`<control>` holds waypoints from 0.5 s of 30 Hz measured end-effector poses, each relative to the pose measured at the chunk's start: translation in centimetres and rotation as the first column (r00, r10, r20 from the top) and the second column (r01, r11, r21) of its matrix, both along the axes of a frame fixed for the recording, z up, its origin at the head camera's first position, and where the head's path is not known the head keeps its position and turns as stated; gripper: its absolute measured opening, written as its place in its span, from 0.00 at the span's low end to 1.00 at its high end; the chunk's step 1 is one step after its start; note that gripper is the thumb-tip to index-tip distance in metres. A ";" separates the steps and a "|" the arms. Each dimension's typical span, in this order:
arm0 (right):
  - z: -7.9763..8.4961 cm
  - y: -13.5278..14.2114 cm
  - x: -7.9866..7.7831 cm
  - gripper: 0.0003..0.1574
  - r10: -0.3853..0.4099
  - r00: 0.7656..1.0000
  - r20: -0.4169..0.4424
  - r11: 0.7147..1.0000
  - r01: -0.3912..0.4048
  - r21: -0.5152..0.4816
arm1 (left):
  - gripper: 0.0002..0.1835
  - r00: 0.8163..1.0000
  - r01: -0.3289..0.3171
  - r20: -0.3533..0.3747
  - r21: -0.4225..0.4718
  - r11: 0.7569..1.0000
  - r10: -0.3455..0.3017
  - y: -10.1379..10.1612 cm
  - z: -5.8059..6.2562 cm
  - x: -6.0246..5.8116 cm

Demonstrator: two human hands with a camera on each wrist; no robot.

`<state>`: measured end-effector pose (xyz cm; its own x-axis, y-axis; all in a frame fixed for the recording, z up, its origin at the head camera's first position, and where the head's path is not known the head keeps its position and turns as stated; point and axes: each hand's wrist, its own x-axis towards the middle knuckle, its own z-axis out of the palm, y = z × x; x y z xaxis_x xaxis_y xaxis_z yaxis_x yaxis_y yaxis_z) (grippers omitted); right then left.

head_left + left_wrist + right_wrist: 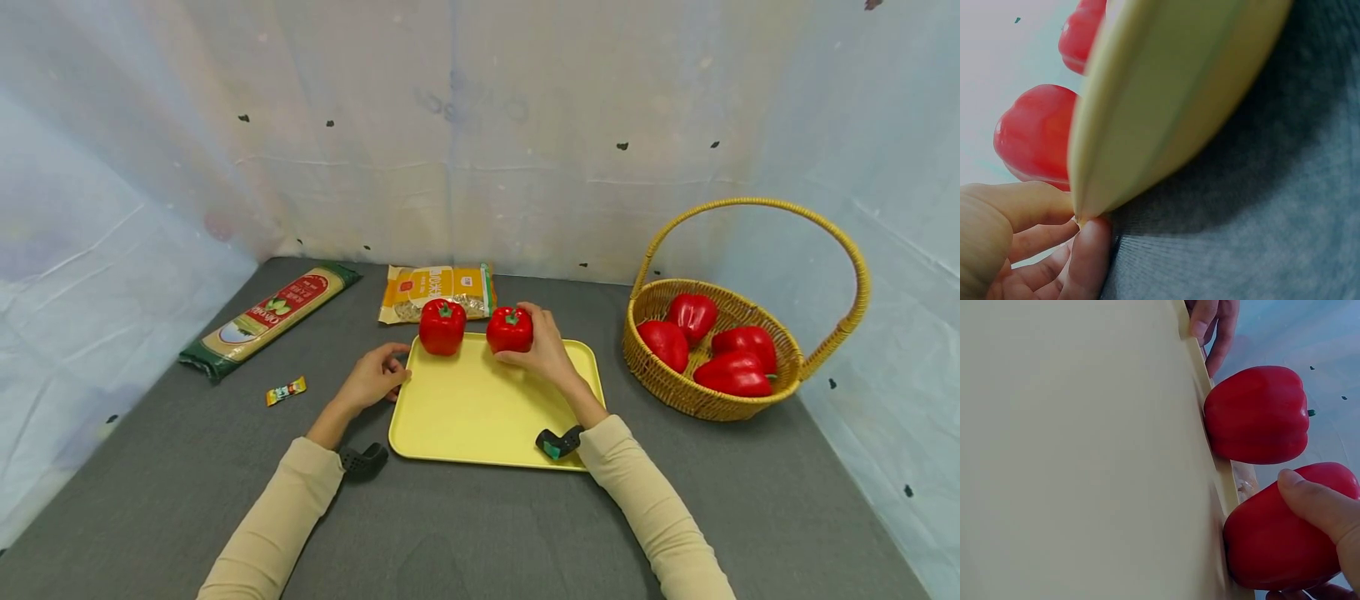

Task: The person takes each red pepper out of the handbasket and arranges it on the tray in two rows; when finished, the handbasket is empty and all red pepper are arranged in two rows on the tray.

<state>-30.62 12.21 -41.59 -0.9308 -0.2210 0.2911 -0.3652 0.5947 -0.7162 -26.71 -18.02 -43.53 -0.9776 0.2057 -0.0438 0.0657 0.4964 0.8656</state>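
Observation:
A yellow tray point(480, 408) lies on the grey table. At its upper left side my left hand point(377, 375) pinches the rim, thumb and fingertips meeting at the edge in the left wrist view. My right hand point(543, 343) grips a red bell pepper point(507, 331) at the tray's far edge, thumb on one side and fingers round the other. Beside it, to the left, another red bell pepper point(442, 327) stands upright at the far left corner of the tray. In the right wrist view, the gripped bell pepper point(1279, 544) overlaps the tray's raised rim point(1225, 481).
A wicker basket point(675, 392) with a tall handle stands at the right, holding several red peppers point(733, 375). Behind the tray lies an orange-and-clear food bag point(442, 283). A long green-and-red packet point(270, 317) and a small yellow wrapped snack point(286, 391) lie at the left.

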 end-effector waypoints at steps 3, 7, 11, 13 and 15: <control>-0.1 0.0 0.0 0.57 0.003 1.000 -0.003 1.000 -0.003 -0.004 | 0.25 1.000 -0.001 0.000 -0.002 1.000 0.001 0.0 0.0 0.0; -0.1 0.0 0.1 0.58 0.008 1.000 0.003 1.000 -0.008 -0.009 | 0.25 1.000 -0.002 -0.001 -0.008 1.000 0.002 0.0 -0.1 0.0; -0.1 0.0 0.2 0.59 0.010 1.000 0.013 1.000 -0.010 -0.013 | 0.25 1.000 -0.004 -0.004 -0.009 1.000 0.004 0.0 -0.2 -0.1; -0.1 0.0 0.2 0.59 0.009 1.000 0.017 1.000 -0.009 -0.012 | 0.25 1.000 -0.004 -0.008 -0.008 1.000 0.004 0.0 -0.2 -0.1; -0.1 0.0 0.2 0.60 0.012 1.000 0.016 1.000 -0.012 -0.008 | 0.25 1.000 -0.003 -0.012 -0.002 1.000 0.003 0.0 -0.2 -0.1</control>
